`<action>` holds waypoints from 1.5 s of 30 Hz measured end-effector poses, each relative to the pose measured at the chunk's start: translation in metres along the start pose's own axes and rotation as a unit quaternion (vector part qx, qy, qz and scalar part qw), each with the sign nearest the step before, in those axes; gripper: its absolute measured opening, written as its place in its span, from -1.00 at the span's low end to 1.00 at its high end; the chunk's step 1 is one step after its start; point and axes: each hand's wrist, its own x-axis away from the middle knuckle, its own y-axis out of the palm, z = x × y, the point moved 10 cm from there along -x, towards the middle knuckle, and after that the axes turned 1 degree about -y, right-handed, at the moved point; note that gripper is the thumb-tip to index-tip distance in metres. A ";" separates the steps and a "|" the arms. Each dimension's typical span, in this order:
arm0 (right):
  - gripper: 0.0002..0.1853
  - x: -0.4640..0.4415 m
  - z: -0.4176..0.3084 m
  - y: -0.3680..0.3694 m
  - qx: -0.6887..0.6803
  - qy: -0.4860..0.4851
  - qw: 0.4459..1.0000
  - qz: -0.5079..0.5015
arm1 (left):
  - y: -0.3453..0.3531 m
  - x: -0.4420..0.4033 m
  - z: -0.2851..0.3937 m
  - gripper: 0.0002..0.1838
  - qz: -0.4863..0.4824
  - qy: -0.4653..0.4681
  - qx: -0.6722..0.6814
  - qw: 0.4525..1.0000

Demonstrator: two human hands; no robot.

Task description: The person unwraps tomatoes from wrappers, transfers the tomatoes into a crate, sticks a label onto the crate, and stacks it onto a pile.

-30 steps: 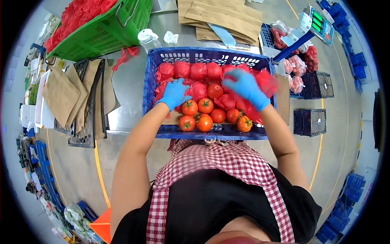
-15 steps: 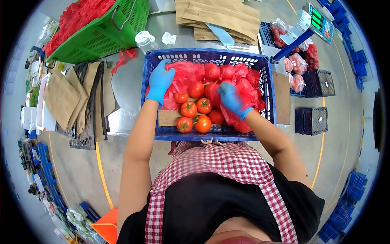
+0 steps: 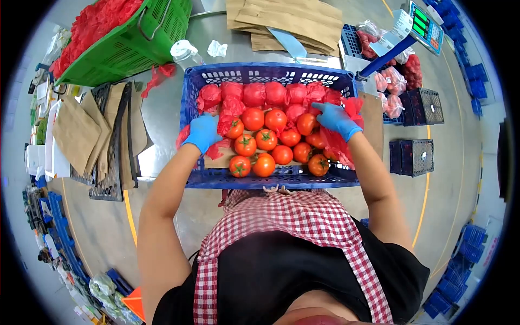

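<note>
A blue crate (image 3: 271,182) holds several bare tomatoes (image 3: 266,139) and, along its far side, a row of tomatoes wrapped in red plastic (image 3: 254,95). My left hand (image 3: 202,133), in a blue glove, is at the crate's left side, against crumpled red film (image 3: 231,111); its fingertips are hidden. At the right side, my gloved right hand (image 3: 337,120) rests on more red film (image 3: 335,145), thumb and fingers apart, beside a bare tomato. Brown cardboard shows under the nearest tomatoes.
A green crate (image 3: 122,54) full of red film stands at the far left, near a lidded clear jar (image 3: 186,53). Brown paper sheets (image 3: 292,21) lie beyond the crate. A scale display (image 3: 425,27) stands at the right, cardboard pieces (image 3: 81,132) at the left.
Both hands have moved apart, to the crate's sides. Red film has been drawn off the middle, and more bare tomatoes show there. The wrapped row at the back is uncovered.
</note>
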 end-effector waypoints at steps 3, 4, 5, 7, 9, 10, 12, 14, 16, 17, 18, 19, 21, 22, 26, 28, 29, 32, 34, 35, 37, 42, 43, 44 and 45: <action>-0.51 0.001 -0.033 0.021 -0.048 -0.149 0.987 -0.048 | 0.007 -0.002 0.010 -0.75 0.094 0.042 0.023 0.994; -0.55 0.011 -0.044 0.020 -0.061 -0.157 0.985 -0.035 | 0.008 -0.003 0.007 -0.79 0.094 0.044 0.041 0.994; -0.58 0.017 -0.050 0.037 -0.102 -0.174 0.972 -0.117 | 0.011 -0.006 0.003 -0.82 0.094 0.046 0.063 0.992; -0.66 0.045 -0.075 0.055 -0.165 -0.202 0.920 -0.293 | 0.012 -0.008 0.004 -0.87 0.109 0.061 0.090 0.988; -0.55 0.020 -0.061 0.032 -0.091 -0.151 0.980 -0.088 | 0.003 -0.013 -0.007 -0.87 0.140 0.037 0.124 0.982; -0.48 0.015 -0.054 0.005 -0.044 -0.085 0.995 0.034 | -0.002 -0.012 -0.012 -0.87 0.154 0.022 0.142 0.978; -0.43 -0.005 -0.049 0.014 -0.014 -0.101 0.992 0.078 | -0.030 -0.010 -0.031 -0.80 0.207 -0.005 0.338 0.918; -0.46 -0.015 -0.060 0.025 0.047 -0.115 0.988 0.095 | -0.057 -0.012 -0.038 -0.78 0.222 0.020 0.472 0.853; -0.48 -0.028 -0.063 0.032 0.072 -0.137 0.981 0.115 | -0.103 0.003 -0.037 -0.75 0.263 -0.039 0.363 0.893; -0.50 -0.036 -0.064 0.039 0.081 -0.161 0.977 0.117 | -0.119 0.009 -0.038 -0.74 0.281 -0.068 0.306 0.907; -0.52 -0.042 -0.065 0.048 0.090 -0.184 0.971 0.120 | -0.117 0.004 -0.038 -0.72 0.239 -0.085 0.258 0.932; -0.67 -0.046 -0.064 0.057 0.017 -0.194 0.972 0.131 | -0.113 -0.001 -0.038 -0.70 0.196 -0.101 0.209 0.953; -0.79 -0.050 -0.061 0.071 -0.028 -0.220 0.963 0.150 | -0.099 -0.013 -0.029 -0.60 0.117 -0.097 0.129 0.980; -0.80 -0.047 -0.061 0.070 -0.048 -0.235 0.958 0.161 | -0.084 -0.018 -0.020 -0.49 0.131 -0.050 0.152 0.978; -0.85 -0.020 -0.083 0.048 0.017 -0.303 0.930 0.207 | -0.062 -0.049 0.005 -0.36 0.196 -0.100 0.160 0.962; -0.88 -0.019 -0.082 0.036 0.082 -0.252 0.936 0.231 | -0.055 -0.068 0.005 -0.37 0.284 -0.082 0.108 0.949; -0.92 -0.014 -0.078 0.024 0.052 -0.229 0.928 0.289 | -0.046 -0.075 0.001 -0.31 0.260 -0.097 0.166 0.946; -0.91 -0.012 -0.054 0.019 -0.093 -0.199 0.909 0.353 | -0.045 -0.078 0.004 -0.15 0.207 -0.093 0.225 0.948; -0.90 -0.030 -0.028 0.024 -0.307 -0.117 0.913 0.240 | -0.047 -0.076 0.005 -0.18 0.231 -0.078 0.224 0.944; -0.89 -0.035 -0.018 0.034 -0.409 -0.073 0.893 0.173 | -0.046 -0.077 0.007 -0.21 0.235 -0.080 0.190 0.950; -0.87 -0.050 -0.020 0.037 -0.550 -0.114 0.825 0.062 | -0.033 -0.083 0.009 -0.23 0.150 -0.098 0.151 0.972; -0.60 -0.056 -0.026 -0.023 -0.344 0.010 0.920 0.187 | -0.010 -0.067 0.009 -0.58 0.179 -0.049 0.271 0.945; -0.52 -0.063 -0.041 -0.025 -0.232 -0.012 0.953 0.196 | -0.030 -0.051 0.023 -0.68 0.170 -0.016 0.230 0.958; -0.45 -0.068 -0.054 -0.022 -0.118 -0.033 0.973 0.197 | -0.028 -0.050 0.020 -0.71 0.190 -0.022 0.237 0.952; -0.32 -0.069 -0.074 -0.014 -0.056 -0.105 0.976 0.181 | -0.020 -0.052 0.016 -0.74 0.202 -0.029 0.245 0.948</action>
